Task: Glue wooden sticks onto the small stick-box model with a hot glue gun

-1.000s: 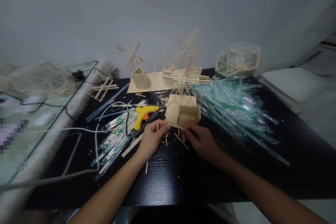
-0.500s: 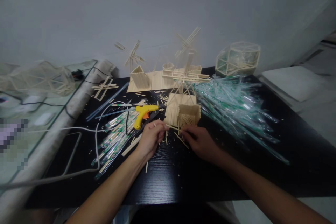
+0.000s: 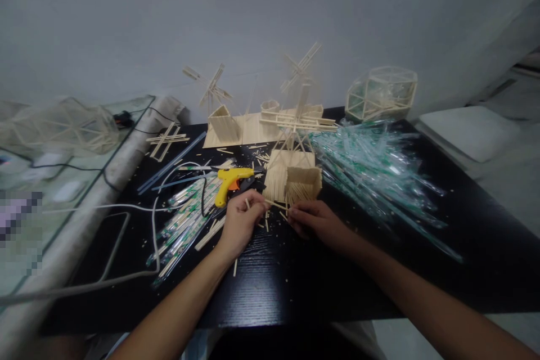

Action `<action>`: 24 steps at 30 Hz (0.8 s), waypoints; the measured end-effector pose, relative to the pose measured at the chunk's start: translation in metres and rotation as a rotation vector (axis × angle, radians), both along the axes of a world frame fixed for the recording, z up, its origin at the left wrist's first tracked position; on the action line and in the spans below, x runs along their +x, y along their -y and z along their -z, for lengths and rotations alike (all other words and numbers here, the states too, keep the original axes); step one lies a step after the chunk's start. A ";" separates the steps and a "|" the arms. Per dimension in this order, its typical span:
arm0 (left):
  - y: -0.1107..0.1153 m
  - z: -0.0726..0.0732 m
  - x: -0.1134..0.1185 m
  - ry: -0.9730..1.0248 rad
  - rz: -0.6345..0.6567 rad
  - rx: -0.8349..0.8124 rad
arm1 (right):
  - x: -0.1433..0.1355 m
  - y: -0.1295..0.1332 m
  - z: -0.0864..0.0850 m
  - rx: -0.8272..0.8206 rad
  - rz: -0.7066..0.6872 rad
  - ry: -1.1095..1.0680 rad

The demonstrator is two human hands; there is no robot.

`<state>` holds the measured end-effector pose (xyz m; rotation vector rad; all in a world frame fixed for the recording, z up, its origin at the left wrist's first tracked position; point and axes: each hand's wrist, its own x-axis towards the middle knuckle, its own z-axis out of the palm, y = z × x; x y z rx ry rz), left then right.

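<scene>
Between my hands a thin wooden stick [image 3: 277,204] runs nearly level, just in front of a stick-built box [image 3: 304,181]. My left hand [image 3: 243,215] is closed in a pinch on its left end, and another short stick pokes up from the same fingers. At the right end, my right hand [image 3: 315,219] pinches the stick between thumb and fingers. The box sits on a wooden stick base [image 3: 276,180] that also carries a frame with crossed windmill blades [image 3: 300,119]. Just beyond my left hand lies a yellow glue gun [image 3: 231,183].
Wrapped stick bundles [image 3: 185,225] lie at left, beside a white cable [image 3: 155,236]. Clear and green plastic wrappers [image 3: 375,163] are heaped at right. More windmill models [image 3: 225,126] stand by the wall. Stick scraps litter the black table [image 3: 261,292].
My right hand has shifted slightly left along the stick, and the loose stick that showed beneath it is now mostly hidden. My left hand has turned a little.
</scene>
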<state>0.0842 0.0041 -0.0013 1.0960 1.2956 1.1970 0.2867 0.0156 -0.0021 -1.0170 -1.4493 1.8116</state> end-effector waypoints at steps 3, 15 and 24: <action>0.001 -0.006 0.000 -0.087 0.008 0.065 | 0.000 -0.001 0.004 -0.092 0.000 -0.073; 0.004 -0.009 0.000 -0.162 0.091 0.111 | 0.001 -0.001 0.003 -0.012 0.045 -0.044; 0.000 -0.011 -0.002 -0.147 0.075 0.045 | 0.003 0.001 -0.003 0.112 0.031 0.043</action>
